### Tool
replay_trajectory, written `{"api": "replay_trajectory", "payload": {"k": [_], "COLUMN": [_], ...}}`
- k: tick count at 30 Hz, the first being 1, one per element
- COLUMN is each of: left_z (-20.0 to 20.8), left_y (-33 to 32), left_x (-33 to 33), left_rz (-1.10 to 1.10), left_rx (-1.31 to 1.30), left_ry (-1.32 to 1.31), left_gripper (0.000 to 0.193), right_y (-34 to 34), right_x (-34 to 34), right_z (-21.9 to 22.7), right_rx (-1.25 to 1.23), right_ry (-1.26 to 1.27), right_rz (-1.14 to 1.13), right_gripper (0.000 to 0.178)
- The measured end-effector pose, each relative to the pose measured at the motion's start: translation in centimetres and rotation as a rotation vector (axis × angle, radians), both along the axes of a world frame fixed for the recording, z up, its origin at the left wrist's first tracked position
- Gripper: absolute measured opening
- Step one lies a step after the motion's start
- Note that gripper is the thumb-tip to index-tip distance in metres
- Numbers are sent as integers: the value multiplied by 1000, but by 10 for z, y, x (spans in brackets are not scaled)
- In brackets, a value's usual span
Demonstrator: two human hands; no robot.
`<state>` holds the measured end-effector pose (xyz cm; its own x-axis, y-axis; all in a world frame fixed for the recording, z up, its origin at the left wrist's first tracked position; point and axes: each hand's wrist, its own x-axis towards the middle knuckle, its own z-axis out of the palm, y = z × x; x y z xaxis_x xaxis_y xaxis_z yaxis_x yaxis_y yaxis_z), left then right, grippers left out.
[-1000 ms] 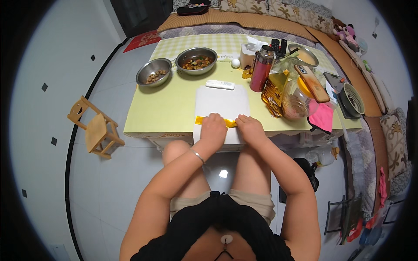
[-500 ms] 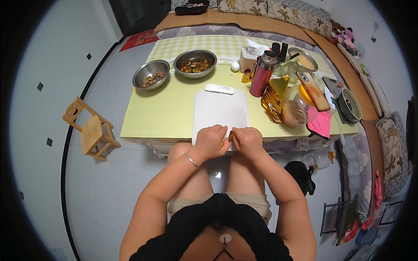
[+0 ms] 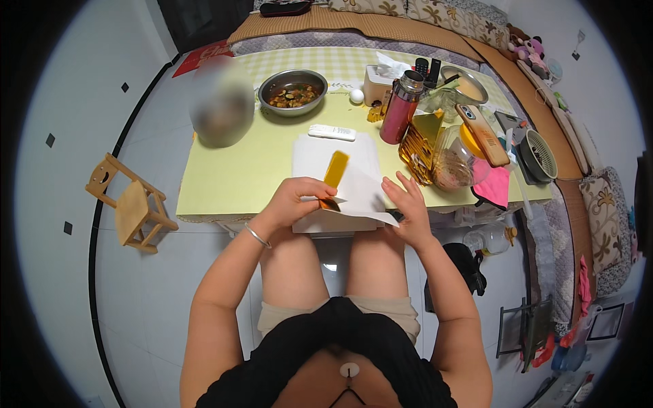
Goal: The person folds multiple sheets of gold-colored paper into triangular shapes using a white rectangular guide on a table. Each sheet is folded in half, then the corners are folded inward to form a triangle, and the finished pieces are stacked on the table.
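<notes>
My left hand pinches a strip of shiny gold foil paper, its far end standing up above the fingers. The gold piece also shows below my fingertips, beside a lifted corner of white paper. My right hand is open, fingers spread, at the right edge of a raised, curling white sheet; whether its thumb touches the sheet I cannot tell. Underneath lies more white paper on the table's near edge. A white remote control rests along the far edge of that paper.
Right of the paper stand a red flask, gold foil sheets, a clear jar and a phone. A steel bowl of food sits at the back. Far left on the table is blurred. A small wooden chair stands left.
My hands have moved apart from being together at the paper's near edge. The gold strip now shows upright in my left hand, my right hand has opened, and a white sheet has risen.
</notes>
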<state>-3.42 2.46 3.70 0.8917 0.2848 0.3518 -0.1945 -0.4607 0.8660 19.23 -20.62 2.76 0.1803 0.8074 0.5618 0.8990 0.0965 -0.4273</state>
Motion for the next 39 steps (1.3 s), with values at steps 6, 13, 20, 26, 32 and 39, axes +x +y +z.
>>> {"api": "replay_trajectory", "payload": {"k": [6, 13, 20, 26, 32, 39], "left_z": [4, 20, 1, -15, -12, -27], "left_y": [41, 21, -40, -35, -18, -3], "left_x": [20, 17, -16, -41, -36, -25], "left_rz": [-234, -34, 153, 229, 186, 356], "left_rx": [-343, 297, 876, 690, 513, 160], "left_ry": [322, 52, 234, 99, 114, 154], "left_gripper": [34, 34, 23, 7, 12, 19], "right_y": [10, 39, 49, 32, 39, 67], "right_x": [0, -50, -79, -54, -11, 7], "right_z": [-13, -5, 12, 1, -1, -18], "right_rx": [-191, -194, -316, -270, -323, -253], "right_ry": [-284, -453, -403, -189, 127, 449], "right_rz": [130, -69, -43, 142, 233, 146], "right_gripper": [64, 4, 4, 15, 14, 20]}}
